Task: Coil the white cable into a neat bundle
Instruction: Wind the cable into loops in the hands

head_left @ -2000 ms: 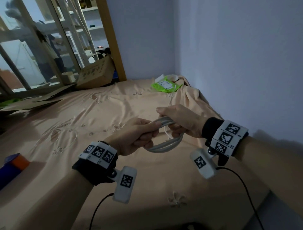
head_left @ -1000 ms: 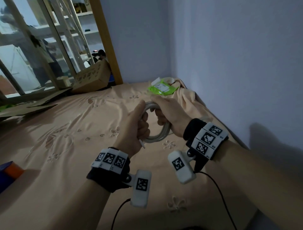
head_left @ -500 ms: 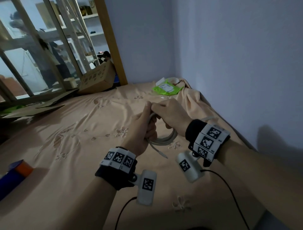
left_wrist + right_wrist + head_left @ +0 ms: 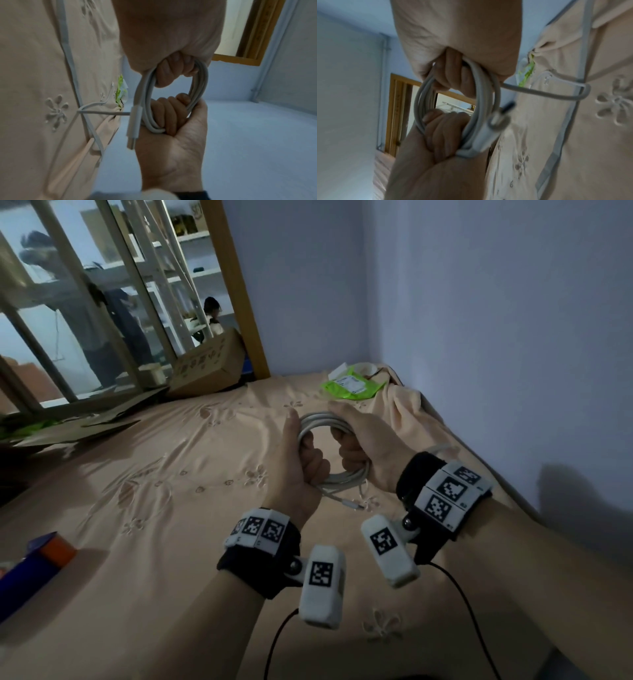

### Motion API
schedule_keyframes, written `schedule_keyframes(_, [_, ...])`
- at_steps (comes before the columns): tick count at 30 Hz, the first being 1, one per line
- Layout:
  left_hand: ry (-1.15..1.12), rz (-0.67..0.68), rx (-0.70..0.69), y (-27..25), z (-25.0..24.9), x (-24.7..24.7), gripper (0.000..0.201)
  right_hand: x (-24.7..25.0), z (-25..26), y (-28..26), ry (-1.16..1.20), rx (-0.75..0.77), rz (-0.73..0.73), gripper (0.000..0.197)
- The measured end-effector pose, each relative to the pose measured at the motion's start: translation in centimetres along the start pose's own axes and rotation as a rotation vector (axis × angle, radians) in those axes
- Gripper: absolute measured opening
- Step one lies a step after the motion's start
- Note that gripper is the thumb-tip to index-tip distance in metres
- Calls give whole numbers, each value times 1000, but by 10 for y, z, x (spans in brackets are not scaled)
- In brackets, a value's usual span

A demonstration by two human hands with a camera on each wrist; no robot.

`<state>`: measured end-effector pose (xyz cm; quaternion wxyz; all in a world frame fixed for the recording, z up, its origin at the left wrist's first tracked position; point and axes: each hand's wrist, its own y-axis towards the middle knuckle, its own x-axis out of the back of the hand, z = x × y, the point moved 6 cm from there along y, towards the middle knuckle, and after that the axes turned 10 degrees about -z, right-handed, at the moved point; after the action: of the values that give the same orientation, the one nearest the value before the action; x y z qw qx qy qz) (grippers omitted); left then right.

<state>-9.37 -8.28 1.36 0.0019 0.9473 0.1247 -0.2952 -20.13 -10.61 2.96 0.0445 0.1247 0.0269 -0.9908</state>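
The white cable (image 4: 324, 419) is wound into a round coil of several loops, held upright above the peach bedspread (image 4: 171, 508). My left hand (image 4: 305, 463) grips the coil's left side with fingers curled through the loop. On the right side, my right hand (image 4: 359, 446) grips it the same way. The USB plug end (image 4: 352, 503) sticks out below the coil. In the left wrist view the coil (image 4: 199, 83) runs between my left hand (image 4: 171, 70) and right hand (image 4: 171, 115), with the plug (image 4: 133, 125) beside it. A short loose tail (image 4: 556, 94) trails from the coil (image 4: 486, 94) onto the bed.
A green packet (image 4: 351, 386) lies at the bed's far corner, by the wall on the right. A cardboard box (image 4: 209, 368) leans at the wooden door frame (image 4: 236, 289). A blue and orange box (image 4: 34, 559) sits at the left edge.
My hands, close together at the top of the coil half a second ago, now sit apart on its two sides, and the loop stands rounder. The plug end still hangs below.
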Motion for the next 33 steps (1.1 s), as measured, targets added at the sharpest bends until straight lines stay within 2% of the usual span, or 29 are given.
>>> schedule_keyframes(4, [128, 80, 58, 1, 2, -3, 55, 5, 7, 4, -62, 114, -33, 46])
schedule_keyframes(7, [299, 142, 58, 3, 2, -4, 55, 4, 14, 4, -307, 241, 32, 44])
schedule_keyframes(10, [349, 145, 47, 2, 2, -2, 56, 0, 16, 2, -439, 270, 78, 43])
schedule_keyframes(13, [238, 110, 41, 1, 0, -1, 56, 2, 17, -1, -342, 230, 55, 46])
schedule_keyframes(17, [40, 47, 34, -1, 1, 1, 60, 5, 3, -1, 23, 10, 26, 50])
schedule_keyframes(22, [49, 62, 52, -1, 4, 2, 59, 6, 0, 3, 71, 35, -39, 44])
schedule_keyframes(24, [153, 104, 71, -1, 4, 1, 58, 9, 3, 6, 18, 71, -24, 42])
schedule_keyframes(28, [419, 145, 31, -2, 4, 0, 54, 5, 13, 1, -364, 254, 36, 37])
schedule_keyframes(30, [434, 127, 13, -3, 4, 0, 54, 3, 16, -1, -439, 303, 28, 39])
schedule_keyframes(33, [356, 99, -10, -2, 2, 0, 51, 0, 19, -2, -412, 321, -2, 40])
